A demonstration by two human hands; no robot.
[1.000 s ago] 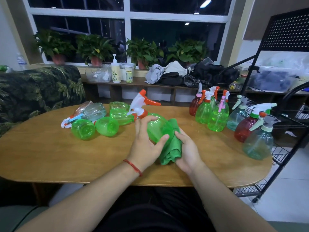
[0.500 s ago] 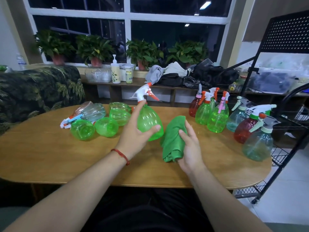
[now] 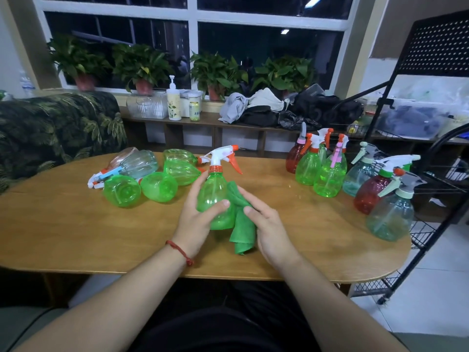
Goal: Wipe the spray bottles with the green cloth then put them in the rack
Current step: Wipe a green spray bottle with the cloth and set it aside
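The fingers and thumb of the left hand (image 3: 195,219) are curled around the body of a green spray bottle (image 3: 215,196), which is gripped upright, the thumb pressed across its front. The fingers of the right hand (image 3: 266,224) are held close together and laid flat against the green cloth (image 3: 242,224), which is pressed to the right side of the held bottle and hangs down toward the wooden table (image 3: 76,229). The held bottle is translucent green with a white trigger head and an orange nozzle and collar. Left of the held bottle, several bottles (image 3: 142,179) are lying on their sides on the table. To its right, a group of upright bottles (image 3: 327,171) is seen, and beyond them the black wire rack (image 3: 431,148).
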